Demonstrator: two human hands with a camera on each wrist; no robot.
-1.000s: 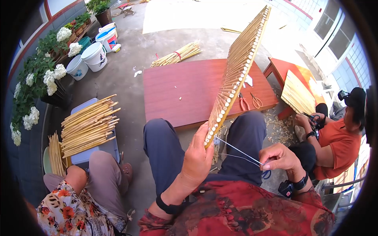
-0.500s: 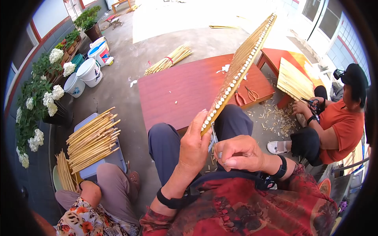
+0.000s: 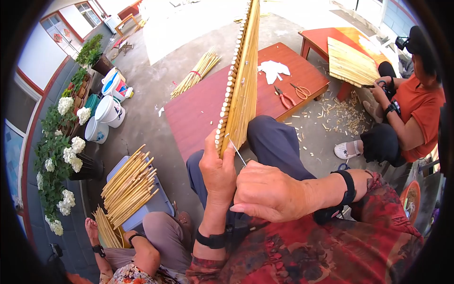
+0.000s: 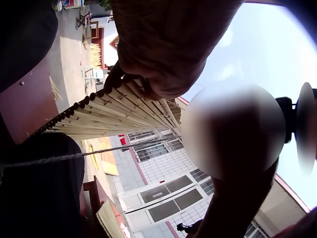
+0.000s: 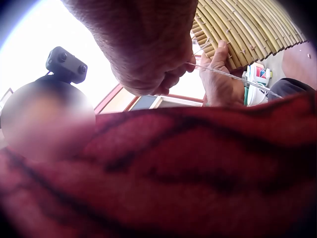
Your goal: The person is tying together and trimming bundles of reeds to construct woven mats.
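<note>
My left hand (image 3: 217,170) grips the near lower corner of a panel of thin bamboo-like stalks (image 3: 242,85), its fingers and thumb on either side of the edge. Tilted up and away from me, the panel shows a row of pale cut ends along its left edge. A thin pale cord (image 3: 238,152) runs from that corner to my right hand (image 3: 276,191), whose curled fingers hold it close beside the left wrist. In the right wrist view the cord (image 5: 233,75) trails on past the fingers toward the knee. Small thread stitches dot the stalks (image 5: 237,34).
A low red table (image 3: 198,109) carries red pliers (image 3: 284,97), scissors (image 3: 301,91) and white paper (image 3: 273,71). Cut stalks (image 3: 130,187) lie on a blue bin at left. Beside it sits one person; another person (image 3: 421,111) at right works on a second panel (image 3: 352,59). Offcuts litter the floor.
My right hand has come in leftward, close to the left hand, with the cord drawn short between it and the panel. The panel has turned so its cut ends now face left.
</note>
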